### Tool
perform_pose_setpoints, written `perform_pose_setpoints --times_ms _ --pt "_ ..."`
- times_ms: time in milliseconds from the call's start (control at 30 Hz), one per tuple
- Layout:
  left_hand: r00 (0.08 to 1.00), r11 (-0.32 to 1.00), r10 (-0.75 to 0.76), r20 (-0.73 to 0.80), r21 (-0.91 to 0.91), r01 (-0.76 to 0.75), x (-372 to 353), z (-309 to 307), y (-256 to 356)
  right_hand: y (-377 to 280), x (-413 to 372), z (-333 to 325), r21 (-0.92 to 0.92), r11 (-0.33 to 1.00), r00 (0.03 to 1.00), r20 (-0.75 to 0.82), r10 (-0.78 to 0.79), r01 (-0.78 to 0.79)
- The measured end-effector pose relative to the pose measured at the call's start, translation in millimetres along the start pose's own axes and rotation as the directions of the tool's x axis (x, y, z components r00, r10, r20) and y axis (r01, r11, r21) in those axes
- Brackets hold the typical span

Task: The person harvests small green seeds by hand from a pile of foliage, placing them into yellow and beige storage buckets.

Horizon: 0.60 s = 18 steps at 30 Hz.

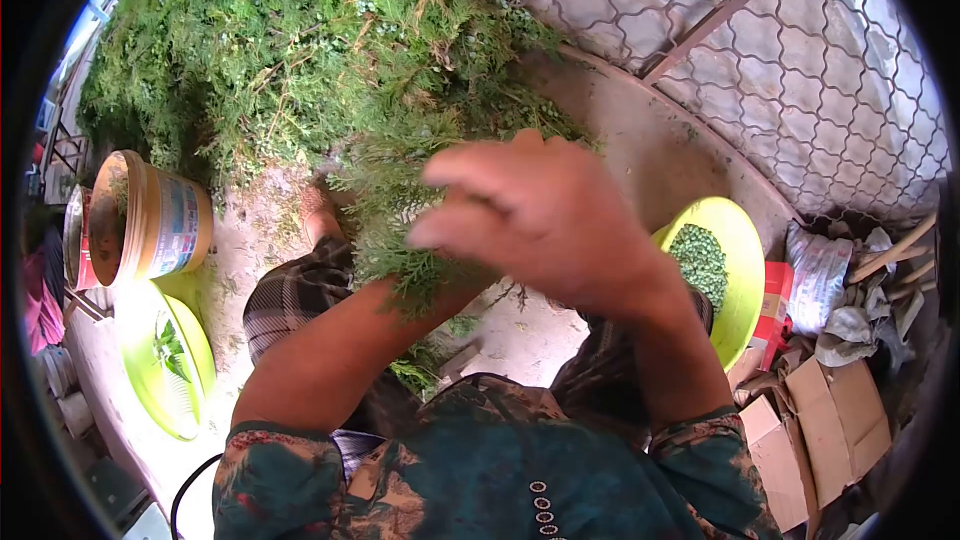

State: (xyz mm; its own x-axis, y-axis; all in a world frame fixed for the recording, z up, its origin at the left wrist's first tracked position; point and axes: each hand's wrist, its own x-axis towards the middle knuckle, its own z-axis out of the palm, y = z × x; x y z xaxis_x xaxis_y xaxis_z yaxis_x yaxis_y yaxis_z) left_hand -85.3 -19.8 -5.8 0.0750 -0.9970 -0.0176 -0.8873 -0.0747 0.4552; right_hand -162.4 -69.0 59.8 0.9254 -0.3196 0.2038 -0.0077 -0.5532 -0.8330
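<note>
A leafy green branch (400, 200) stretches from the middle of the view down over my left forearm. My right hand (540, 215) is over the branch, blurred by motion, its thumb and fingers bent with a gap between them; nothing shows in that gap. Behind it my left hand (525, 140) is mostly hidden, with only a little skin visible above my right hand. What its fingers hold cannot be seen. To the right, a yellow-green basin (742, 285) holds many small green berries (698, 262).
A large pile of cut branches (290, 50) fills the upper left. At left are an orange bucket (178, 220) and a yellow-green basin (135, 360) with a green sprig. Wire mesh (800, 70) stands at upper right, cardboard (840, 420) at lower right.
</note>
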Motion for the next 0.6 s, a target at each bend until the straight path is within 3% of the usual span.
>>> perform_pose_setpoints --times_ms 33,100,200,433,500,567,600 --pt "1.000 1.000 0.016 0.007 -0.023 -0.016 -1 1 0 -3 2 9 -0.295 0.952 0.984 0.178 -0.027 0.080" --pt "0.999 0.997 0.039 0.011 -0.075 -0.038 -5 3 2 -8 -1 17 -0.541 0.816 0.935 0.354 -0.002 0.206" --pt "0.999 0.987 0.043 0.007 -0.158 -0.042 -7 7 1 -12 -4 22 -0.524 0.825 0.909 0.416 0.032 0.211" --pt "0.997 0.866 -0.059 -0.056 -0.499 0.023 -9 12 1 7 -12 21 -0.416 0.897 0.969 0.241 -0.051 0.150" --pt "0.987 0.693 -0.157 -0.046 -0.717 0.076 -12 14 -1 10 -13 19 -0.400 0.906 0.972 0.233 -0.043 0.136" --pt "0.962 0.375 -0.271 0.024 -0.918 0.129 -14 17 -6 20 -15 15 -0.184 0.974 0.985 0.127 -0.113 0.136" --pt "0.945 0.192 -0.319 0.069 -0.972 0.136 -16 19 -8 21 -15 10 -0.192 0.973 0.987 0.114 -0.110 0.131"
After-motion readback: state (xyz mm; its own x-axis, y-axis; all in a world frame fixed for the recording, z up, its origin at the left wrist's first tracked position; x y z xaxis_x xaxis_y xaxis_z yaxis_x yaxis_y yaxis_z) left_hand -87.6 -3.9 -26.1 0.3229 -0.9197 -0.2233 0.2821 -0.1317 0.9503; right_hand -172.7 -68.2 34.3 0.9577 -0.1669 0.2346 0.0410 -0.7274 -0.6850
